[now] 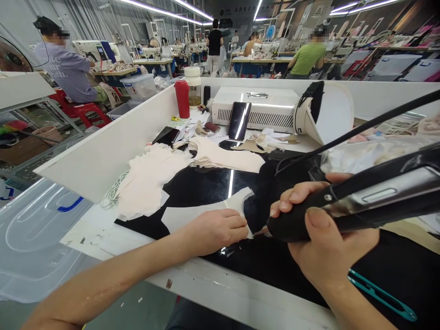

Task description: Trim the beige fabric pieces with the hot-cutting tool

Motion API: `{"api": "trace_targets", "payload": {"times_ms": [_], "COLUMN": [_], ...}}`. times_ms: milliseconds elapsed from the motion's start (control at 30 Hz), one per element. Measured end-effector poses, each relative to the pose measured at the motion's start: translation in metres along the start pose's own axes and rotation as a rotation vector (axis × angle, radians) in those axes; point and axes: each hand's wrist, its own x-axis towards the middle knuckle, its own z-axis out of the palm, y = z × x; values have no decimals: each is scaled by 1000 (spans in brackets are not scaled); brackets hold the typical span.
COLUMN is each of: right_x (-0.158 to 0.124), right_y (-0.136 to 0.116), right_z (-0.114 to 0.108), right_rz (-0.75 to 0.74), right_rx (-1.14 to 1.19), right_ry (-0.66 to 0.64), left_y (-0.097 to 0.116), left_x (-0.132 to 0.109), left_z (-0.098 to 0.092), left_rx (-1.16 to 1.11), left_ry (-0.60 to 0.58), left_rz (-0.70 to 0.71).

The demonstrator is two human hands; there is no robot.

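My left hand [220,229] is closed, pressing down and pinching the near edge of a pale cut fabric piece [199,211] that lies on the glossy black work surface [213,183]. My right hand [323,229] is wrapped around the black handle of a corded hand tool [371,197], whose tip points left at the fabric's edge just beside my left fingers. The tool's black cable [378,120] runs up to the right.
Stacks of cream fabric pieces [151,178] lie at the left and back. A white machine box [261,107], two phones [239,120], a red bottle [182,98] and a white lamp [323,112] stand behind. Teal snips [381,295] lie at my right. Other people work at distant tables.
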Motion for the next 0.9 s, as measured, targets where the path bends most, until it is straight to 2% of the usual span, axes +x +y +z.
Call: {"api": "trace_targets", "payload": {"times_ms": [400,600,900], "right_x": [-1,1,-3], "right_y": [2,3,2], "right_z": [-1,1,1], "right_rz": [13,-41,6], "right_rx": [-53,-18,-32], "right_ry": [-7,14,-15], "left_y": [-1,-1,-3], "left_x": [1,2,-1], "left_z": [-3,-3,0], "left_rx": [1,-4,-35], "left_ry": [-15,10,7], "left_rz": [5,18,9]}}
